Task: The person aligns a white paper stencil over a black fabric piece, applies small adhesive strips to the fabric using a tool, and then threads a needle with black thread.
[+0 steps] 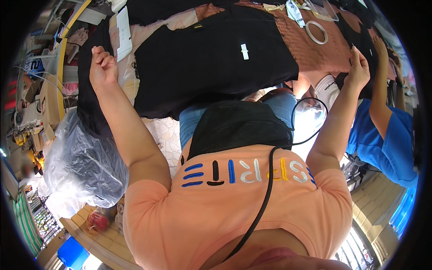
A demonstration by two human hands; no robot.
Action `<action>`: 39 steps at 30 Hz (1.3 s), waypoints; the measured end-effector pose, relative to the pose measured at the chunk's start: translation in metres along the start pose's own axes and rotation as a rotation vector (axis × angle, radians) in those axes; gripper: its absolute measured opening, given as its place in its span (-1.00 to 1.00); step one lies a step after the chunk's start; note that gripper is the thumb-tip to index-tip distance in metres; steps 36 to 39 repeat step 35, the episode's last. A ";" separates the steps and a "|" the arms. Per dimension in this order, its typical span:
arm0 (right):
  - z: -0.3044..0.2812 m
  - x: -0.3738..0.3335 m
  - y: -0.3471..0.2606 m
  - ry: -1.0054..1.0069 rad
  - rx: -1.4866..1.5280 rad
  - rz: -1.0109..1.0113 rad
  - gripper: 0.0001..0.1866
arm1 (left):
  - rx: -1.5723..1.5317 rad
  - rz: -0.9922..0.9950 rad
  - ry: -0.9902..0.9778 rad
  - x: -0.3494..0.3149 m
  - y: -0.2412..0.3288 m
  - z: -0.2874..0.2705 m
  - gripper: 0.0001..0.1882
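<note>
A black fabric garment [211, 54] lies spread over the table in front of me, with a small white label [244, 51] on it. My left hand [104, 67] is raised left of the garment, its fingers curled in; whether anything is in them I cannot make out. Dark cloth [92, 105] hangs just beside that hand. On the right, my right hand [358, 69] has thumb and fingers pinched together at the edge of another black cloth [353, 27]. What lies between those fingertips is too small to tell.
A white flat template-like piece [123, 33] rests near my left hand. Brown quilted fabric [294, 33] carries a pale tape roll [316, 32]. Close on the right, a co-worker in a blue shirt [387, 139] reaches over the table. A clear plastic bag [85, 157] bulges at lower left.
</note>
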State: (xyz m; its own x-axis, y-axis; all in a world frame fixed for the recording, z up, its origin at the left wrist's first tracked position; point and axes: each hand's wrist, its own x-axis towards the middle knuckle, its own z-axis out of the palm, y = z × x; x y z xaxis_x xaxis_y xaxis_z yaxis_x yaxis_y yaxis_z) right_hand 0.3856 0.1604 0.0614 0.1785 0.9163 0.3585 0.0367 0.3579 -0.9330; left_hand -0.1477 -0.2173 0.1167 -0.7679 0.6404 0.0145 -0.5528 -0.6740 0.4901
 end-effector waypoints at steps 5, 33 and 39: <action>-0.004 0.003 -0.003 -0.058 0.442 0.324 -0.86 | 0.198 0.081 0.042 -0.001 -0.005 -0.004 -0.90; 0.101 -0.138 -0.121 -0.915 0.362 0.139 -0.90 | 0.957 -0.164 -0.412 -0.111 -0.175 0.118 -0.81; 0.106 -0.147 -0.127 -0.962 0.317 0.130 -0.90 | 1.006 -0.178 -0.441 -0.114 -0.179 0.119 -0.81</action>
